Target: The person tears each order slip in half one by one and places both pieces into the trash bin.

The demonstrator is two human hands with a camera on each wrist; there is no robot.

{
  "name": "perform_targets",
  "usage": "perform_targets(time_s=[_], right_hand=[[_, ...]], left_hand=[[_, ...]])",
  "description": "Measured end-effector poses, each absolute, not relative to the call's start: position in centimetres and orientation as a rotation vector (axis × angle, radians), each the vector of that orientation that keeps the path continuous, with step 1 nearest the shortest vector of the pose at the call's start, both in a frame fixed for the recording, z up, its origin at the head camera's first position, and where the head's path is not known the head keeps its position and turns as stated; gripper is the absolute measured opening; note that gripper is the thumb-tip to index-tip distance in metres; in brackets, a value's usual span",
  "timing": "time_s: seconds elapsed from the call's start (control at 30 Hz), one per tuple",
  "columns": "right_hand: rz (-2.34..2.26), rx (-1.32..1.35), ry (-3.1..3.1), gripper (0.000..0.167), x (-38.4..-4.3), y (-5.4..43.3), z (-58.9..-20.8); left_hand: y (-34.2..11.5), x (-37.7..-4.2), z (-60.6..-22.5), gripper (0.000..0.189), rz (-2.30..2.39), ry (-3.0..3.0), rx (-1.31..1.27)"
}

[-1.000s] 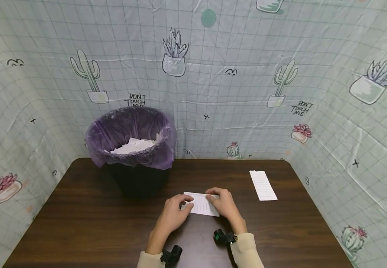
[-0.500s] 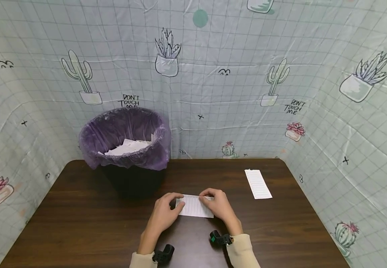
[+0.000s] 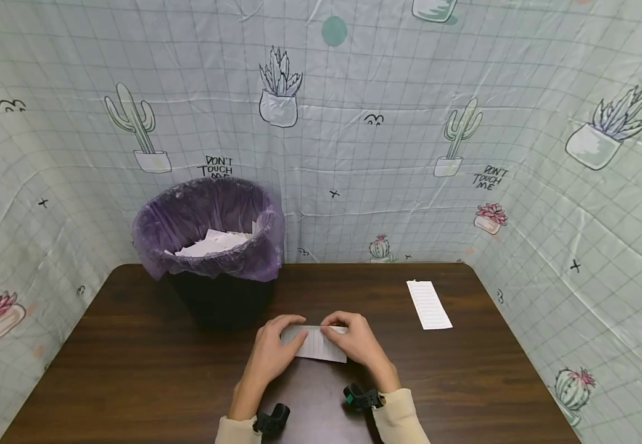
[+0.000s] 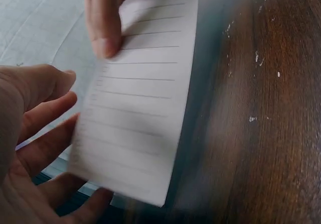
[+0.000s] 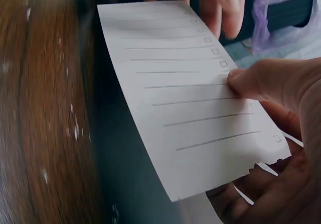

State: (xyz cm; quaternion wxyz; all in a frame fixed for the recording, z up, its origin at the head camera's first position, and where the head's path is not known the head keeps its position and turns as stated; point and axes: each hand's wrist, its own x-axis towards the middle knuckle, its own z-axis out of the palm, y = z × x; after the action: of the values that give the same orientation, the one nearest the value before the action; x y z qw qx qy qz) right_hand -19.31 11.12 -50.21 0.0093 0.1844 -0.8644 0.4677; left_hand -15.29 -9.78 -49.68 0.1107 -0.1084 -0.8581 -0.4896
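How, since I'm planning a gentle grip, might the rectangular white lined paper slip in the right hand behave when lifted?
The slip is probably light, being thin paper. It may flex only mildly, as it looks nearly flat in the right hand. Its ragged edge suggests it could tear easily.

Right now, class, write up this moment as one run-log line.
right hand: pinches lined slip | left hand: at its other end, not gripping | second slip: on table, right side | black bin: papers inside
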Motion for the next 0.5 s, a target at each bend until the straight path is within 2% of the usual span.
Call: perform_targets(time_s=[0.3,0.5], right_hand=[[1.532,0.739,-2.681,0.008,-18.7,10.0,-50.0],[1.520,0.742,-2.689,0.008,-18.6,9.8,-49.6]], left_hand=[[-9.8,-15.3,-49.5,0.008,-1.428,-2.588,-0.329],[-9.8,-15.3,-49.2,0.008,-1.413,-2.578,-0.323]])
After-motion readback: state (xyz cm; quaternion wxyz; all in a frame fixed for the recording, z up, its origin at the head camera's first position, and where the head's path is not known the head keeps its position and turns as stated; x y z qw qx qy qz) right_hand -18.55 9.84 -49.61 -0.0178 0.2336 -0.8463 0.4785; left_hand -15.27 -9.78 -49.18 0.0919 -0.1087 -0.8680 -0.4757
